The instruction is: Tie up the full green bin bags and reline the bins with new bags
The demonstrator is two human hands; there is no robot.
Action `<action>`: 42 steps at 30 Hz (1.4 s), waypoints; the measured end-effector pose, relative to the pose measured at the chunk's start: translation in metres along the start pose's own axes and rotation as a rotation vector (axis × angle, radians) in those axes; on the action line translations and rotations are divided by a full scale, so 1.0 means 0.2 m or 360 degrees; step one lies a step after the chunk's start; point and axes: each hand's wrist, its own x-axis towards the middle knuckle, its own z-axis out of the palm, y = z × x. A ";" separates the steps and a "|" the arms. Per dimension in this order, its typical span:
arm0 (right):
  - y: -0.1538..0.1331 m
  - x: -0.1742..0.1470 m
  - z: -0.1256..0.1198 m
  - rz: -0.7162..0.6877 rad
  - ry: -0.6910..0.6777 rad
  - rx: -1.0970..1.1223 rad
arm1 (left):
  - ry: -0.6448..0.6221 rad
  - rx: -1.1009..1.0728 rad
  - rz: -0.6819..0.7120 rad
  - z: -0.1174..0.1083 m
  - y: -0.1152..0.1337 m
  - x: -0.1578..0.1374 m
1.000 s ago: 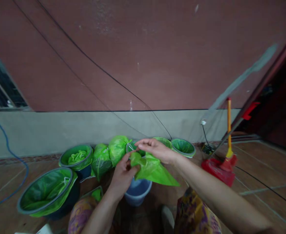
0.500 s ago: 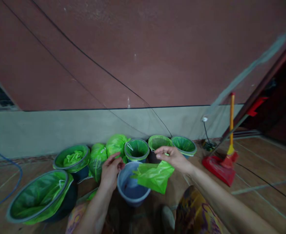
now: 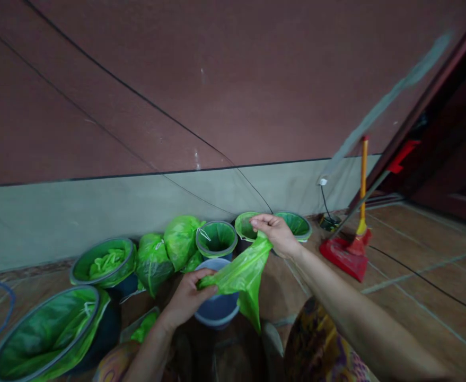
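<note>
A thin green plastic bag [image 3: 243, 270] is stretched between my two hands, its loose part hanging down on the right. My left hand [image 3: 188, 294] pinches one end between thumb and fingers. Higher and to the right, my right hand [image 3: 276, 233] grips the other end. Below the bag stands a bluish-grey bucket [image 3: 217, 313] without a liner, partly hidden by the bag and my left hand.
Green-lined bins [image 3: 217, 239] and tied, filled green bags [image 3: 151, 262] line the wall. A large lined bin [image 3: 53, 334] stands at the left front. On the right are a red dustpan [image 3: 344, 260] with a yellow handle and a black cable [image 3: 427, 278].
My left hand has moved from beside the bucket's rim onto the bag's end. The bag, which hung from my right hand, is now pulled out between both hands. The view has shifted slightly.
</note>
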 end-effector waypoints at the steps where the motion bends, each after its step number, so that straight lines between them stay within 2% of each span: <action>1: 0.01 0.01 -0.03 0.0007 0.0074 0.0017 | 0.0010 -0.0002 -0.0018 -0.02 -0.01 -0.01; 6: 0.07 0.05 -0.11 -0.0025 0.0306 0.0079 | 0.0023 -0.0051 -0.0060 -0.05 0.02 -0.03; 12: 0.10 0.10 -0.22 0.0010 0.0467 0.0204 | 0.0219 -0.0255 -0.0132 -0.08 0.01 -0.06; 17: 0.08 0.11 -0.32 -0.0003 0.0508 0.0172 | 0.0398 -0.0213 -0.0118 -0.14 0.01 -0.08; 22: 0.08 0.10 -0.34 -0.0052 0.0469 0.0049 | 0.0585 -0.0260 -0.0067 -0.19 0.01 -0.06; 28: 0.11 0.11 -0.36 -0.0018 0.0457 0.0056 | 0.0734 -0.0444 0.0060 -0.18 0.03 -0.04; 31: 0.15 0.12 -0.40 0.0027 0.0555 0.0122 | 0.0855 -0.0607 0.0107 -0.16 0.04 -0.04; 33: 0.18 0.13 -0.43 0.0048 0.0633 0.0177 | 0.0934 -0.0586 0.0139 -0.16 0.04 -0.03; 38: 0.21 0.16 -0.49 0.0048 0.0728 0.0150 | 0.0867 -0.0197 0.0160 -0.17 0.09 -0.05; 42: 0.19 0.19 -0.54 -0.0005 0.0809 0.0004 | 0.0623 0.0045 0.0118 -0.20 0.19 -0.09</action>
